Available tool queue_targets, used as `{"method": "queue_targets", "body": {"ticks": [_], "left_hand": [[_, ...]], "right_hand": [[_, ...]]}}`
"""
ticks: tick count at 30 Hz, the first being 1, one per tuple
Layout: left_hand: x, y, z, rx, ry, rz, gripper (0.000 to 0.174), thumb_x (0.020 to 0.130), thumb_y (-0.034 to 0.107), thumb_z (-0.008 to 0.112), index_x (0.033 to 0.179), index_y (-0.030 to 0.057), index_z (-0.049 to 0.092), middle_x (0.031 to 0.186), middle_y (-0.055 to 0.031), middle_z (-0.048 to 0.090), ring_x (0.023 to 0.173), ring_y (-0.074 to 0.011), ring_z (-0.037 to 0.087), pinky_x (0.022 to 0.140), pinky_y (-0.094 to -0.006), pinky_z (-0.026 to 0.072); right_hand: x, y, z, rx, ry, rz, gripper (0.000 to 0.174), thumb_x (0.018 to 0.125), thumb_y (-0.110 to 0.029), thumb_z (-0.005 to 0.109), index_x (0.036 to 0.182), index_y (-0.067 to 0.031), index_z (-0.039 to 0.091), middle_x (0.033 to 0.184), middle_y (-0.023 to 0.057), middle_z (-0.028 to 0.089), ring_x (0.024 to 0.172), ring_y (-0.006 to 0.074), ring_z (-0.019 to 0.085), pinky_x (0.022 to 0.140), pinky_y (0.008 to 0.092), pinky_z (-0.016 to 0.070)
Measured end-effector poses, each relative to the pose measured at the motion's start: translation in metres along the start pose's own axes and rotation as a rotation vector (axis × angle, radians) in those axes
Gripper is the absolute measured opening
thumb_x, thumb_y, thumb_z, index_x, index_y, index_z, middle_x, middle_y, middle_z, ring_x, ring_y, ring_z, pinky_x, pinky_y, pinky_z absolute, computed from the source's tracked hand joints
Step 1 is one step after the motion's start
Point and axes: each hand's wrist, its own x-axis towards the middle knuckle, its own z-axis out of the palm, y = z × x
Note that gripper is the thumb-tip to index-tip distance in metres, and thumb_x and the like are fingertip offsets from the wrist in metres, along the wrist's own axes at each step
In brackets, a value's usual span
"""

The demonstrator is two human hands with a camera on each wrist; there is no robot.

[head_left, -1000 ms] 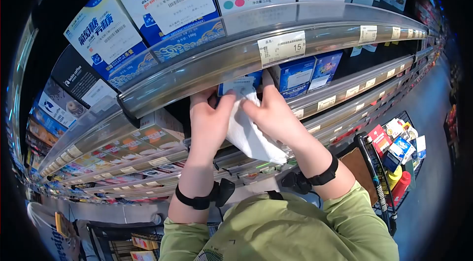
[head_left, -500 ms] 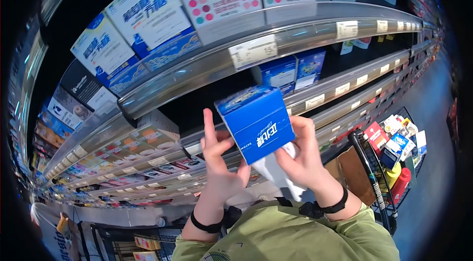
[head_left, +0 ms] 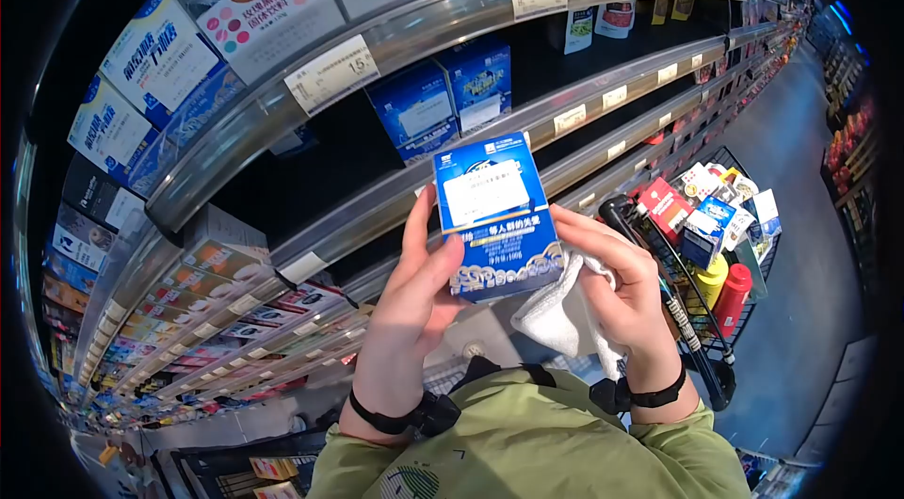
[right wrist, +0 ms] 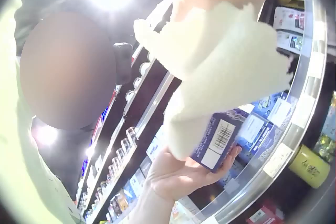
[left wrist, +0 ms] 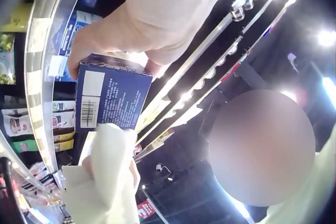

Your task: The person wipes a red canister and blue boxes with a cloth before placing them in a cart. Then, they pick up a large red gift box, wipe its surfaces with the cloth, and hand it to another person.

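1. Metal-edged shelving ahead; 2 shelf boxes on it, fronts out, prob so labels read.
2. Black cart at wearer's R, loaded w/ mixed goods; kept near, prob for reach.
3. Blue box btwn both hands, clear of shelving, tilted; printed face to wearer, prob for reading.
4. L hand: wrapped round box's L side, thumb on front, prob main support.
5. R hand: curled on white cloth, fingertips at box's R edge, prob steadying.
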Motion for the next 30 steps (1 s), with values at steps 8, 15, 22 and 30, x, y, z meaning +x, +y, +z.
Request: {"method": "queue_targets", "body": {"ticks": [8, 15, 22, 30], "left_hand": [[0.013, -0.020, 0.018, -0.219, -0.053, -0.251, 0.068, 0.095, 0.058, 0.031, 0.139, 0.0064, 0.036, 0.136, -0.0160, 0.046, 0.124, -0.0320, 0.047, 0.101, -0.0505, 0.0400], [0.012, -0.026, 0.014, -0.438, -0.150, -0.327, 0.067, 0.094, 0.059, 0.033, 0.137, 0.0080, 0.038, 0.135, -0.0140, 0.047, 0.126, -0.0286, 0.046, 0.104, -0.0490, 0.0375], [0.022, -0.038, 0.018, -0.747, -0.120, 0.009, 0.076, 0.086, 0.044, 0.056, 0.140, -0.0019, 0.029, 0.139, -0.0320, 0.032, 0.133, -0.0470, 0.026, 0.109, -0.0553, 0.0257], [0.047, -0.063, 0.033, -0.478, -0.128, 0.228, 0.074, 0.078, 0.042, 0.066, 0.137, 0.0062, 0.040, 0.142, -0.0187, 0.037, 0.133, -0.0317, 0.035, 0.111, -0.0462, 0.0274]], "right_hand": [[-0.018, 0.004, -0.015, 0.103, -0.016, 0.132, 0.057, 0.077, -0.005, 0.063, 0.130, 0.0063, 0.047, 0.127, 0.0187, 0.056, 0.119, 0.0236, 0.053, 0.100, 0.0324, 0.0385], [-0.017, 0.007, -0.015, 0.248, 0.085, 0.049, 0.052, 0.081, -0.003, 0.060, 0.131, 0.0049, 0.047, 0.130, 0.0195, 0.053, 0.121, 0.0233, 0.050, 0.102, 0.0328, 0.0357], [-0.006, -0.009, 0.001, -0.323, 0.012, 0.050, 0.065, 0.074, -0.025, 0.068, 0.131, -0.0028, 0.045, 0.102, 0.0168, 0.059, 0.088, 0.0291, 0.064, 0.072, 0.0356, 0.0517], [0.016, -0.018, 0.020, -0.530, 0.170, -0.029, 0.094, 0.055, -0.049, 0.082, 0.124, 0.0004, 0.043, 0.098, 0.0140, 0.052, 0.082, 0.0280, 0.065, 0.058, 0.0349, 0.0542]]}}
